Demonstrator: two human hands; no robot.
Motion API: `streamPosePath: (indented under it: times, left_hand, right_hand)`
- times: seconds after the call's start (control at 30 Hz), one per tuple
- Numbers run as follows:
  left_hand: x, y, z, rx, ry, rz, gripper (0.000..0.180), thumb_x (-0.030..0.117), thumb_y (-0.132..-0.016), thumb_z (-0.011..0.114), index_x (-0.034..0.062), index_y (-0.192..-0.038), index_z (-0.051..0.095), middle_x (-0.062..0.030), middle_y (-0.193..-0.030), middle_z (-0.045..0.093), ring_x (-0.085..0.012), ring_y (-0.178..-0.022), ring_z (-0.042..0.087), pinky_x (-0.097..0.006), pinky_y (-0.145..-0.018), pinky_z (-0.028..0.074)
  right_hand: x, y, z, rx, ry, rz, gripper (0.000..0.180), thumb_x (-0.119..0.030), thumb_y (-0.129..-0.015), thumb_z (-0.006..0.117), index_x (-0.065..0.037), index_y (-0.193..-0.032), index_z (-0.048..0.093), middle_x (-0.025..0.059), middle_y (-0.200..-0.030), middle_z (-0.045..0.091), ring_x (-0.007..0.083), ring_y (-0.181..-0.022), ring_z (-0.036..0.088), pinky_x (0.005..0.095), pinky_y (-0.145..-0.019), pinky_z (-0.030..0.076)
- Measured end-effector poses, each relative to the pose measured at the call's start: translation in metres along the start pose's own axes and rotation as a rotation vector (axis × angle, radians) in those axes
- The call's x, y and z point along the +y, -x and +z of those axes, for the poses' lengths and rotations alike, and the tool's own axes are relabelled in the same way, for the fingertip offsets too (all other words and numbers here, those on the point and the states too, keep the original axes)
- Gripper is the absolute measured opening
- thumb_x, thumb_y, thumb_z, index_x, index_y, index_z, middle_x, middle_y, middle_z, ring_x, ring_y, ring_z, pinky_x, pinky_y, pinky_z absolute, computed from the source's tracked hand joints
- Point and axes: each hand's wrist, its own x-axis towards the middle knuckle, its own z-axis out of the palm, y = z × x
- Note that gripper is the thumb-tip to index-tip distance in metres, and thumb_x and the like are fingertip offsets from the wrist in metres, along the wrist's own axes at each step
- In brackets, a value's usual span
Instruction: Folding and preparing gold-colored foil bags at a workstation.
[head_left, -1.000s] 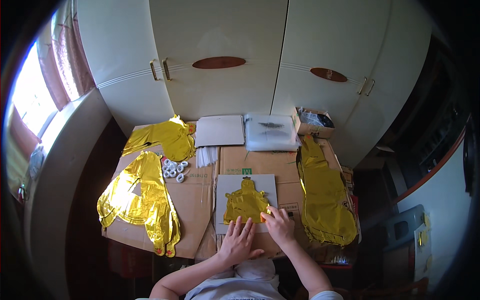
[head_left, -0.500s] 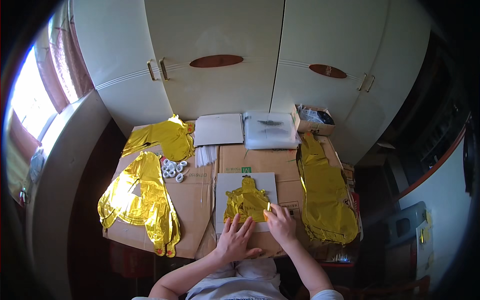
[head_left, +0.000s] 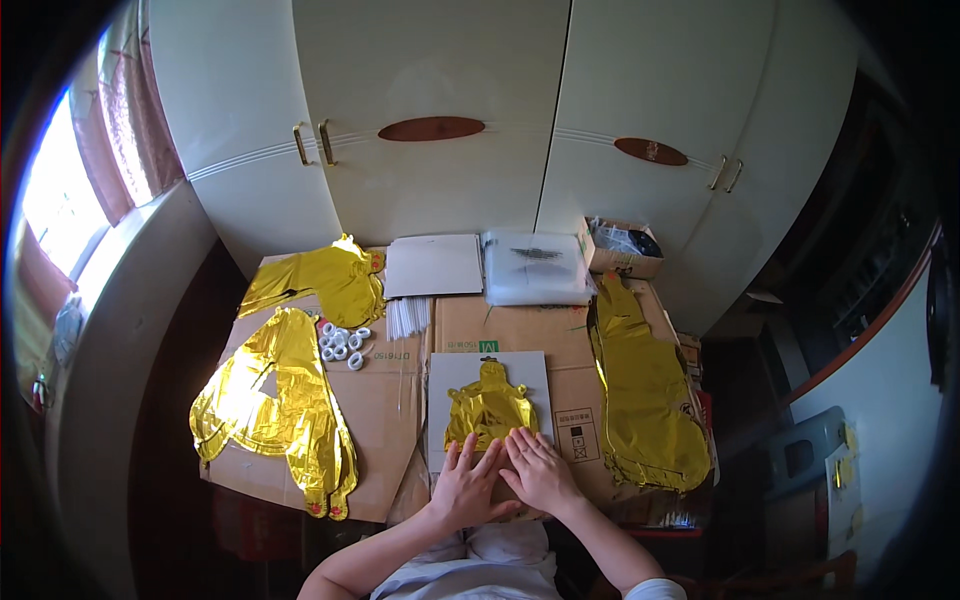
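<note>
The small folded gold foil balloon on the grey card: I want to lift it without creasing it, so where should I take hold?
Probably by the narrow tab at its far end, pinched from above. The small folded gold foil balloon lies flat on the grey card; both the left hand and the right hand cover its near edge, while that tab is free.

Daylight floods in from the window (head_left: 55, 215), blown out to white there, and falls off towards the far side of the cardboard-covered table (head_left: 400, 390). The gold foil balloons (head_left: 275, 415) glare (sharp highlights). Fisheye bending and black vignette ring the frame's edges.
</note>
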Motion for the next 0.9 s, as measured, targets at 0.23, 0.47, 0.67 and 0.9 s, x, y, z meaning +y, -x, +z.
streamPosePath:
  times: [0.23,0.47,0.67,0.9]
  left_hand:
    - [-0.014,0.005,0.006,0.056,0.048,-0.032,0.100,0.074,-0.080,0.049,-0.0059,-0.140,0.041,-0.0264,-0.145,0.040,-0.0397,-0.138,0.034,-0.048,-0.114,0.025]
    - [-0.025,0.008,0.000,0.011,0.045,-0.008,0.101,0.075,-0.082,0.047,-0.0064,-0.141,0.038,-0.0289,-0.147,0.035,-0.0395,-0.139,0.032,-0.046,-0.115,0.024]
    - [-0.030,0.005,-0.001,0.050,0.094,0.027,0.096,0.071,-0.084,0.048,-0.0067,-0.140,0.039,-0.0272,-0.146,0.037,-0.0372,-0.139,0.034,-0.046,-0.114,0.026]
    - [-0.042,0.020,0.003,0.082,0.030,-0.050,0.087,0.063,-0.086,0.054,-0.0077,-0.136,0.044,-0.0247,-0.143,0.043,-0.0344,-0.137,0.038,-0.049,-0.112,0.029]
  right_hand:
    - [-0.001,0.000,-0.008,-0.013,0.068,0.029,0.053,-0.041,-0.091,0.059,-0.007,-0.132,0.056,0.0127,-0.137,0.055,0.0334,-0.130,0.047,0.0555,-0.111,0.029]
    - [-0.003,0.002,-0.009,-0.021,0.079,0.067,0.050,-0.042,-0.090,0.059,-0.014,-0.132,0.058,0.0088,-0.137,0.055,0.0321,-0.132,0.045,0.0636,-0.109,0.025]
    - [-0.003,0.001,-0.007,-0.030,0.094,0.080,0.051,-0.043,-0.090,0.059,-0.014,-0.132,0.058,0.0074,-0.138,0.054,0.0315,-0.133,0.044,0.0691,-0.106,0.022]
    - [-0.006,0.003,-0.006,-0.023,0.091,0.085,0.050,-0.043,-0.090,0.060,-0.015,-0.131,0.059,0.0073,-0.138,0.054,0.0322,-0.133,0.044,0.0720,-0.104,0.022]
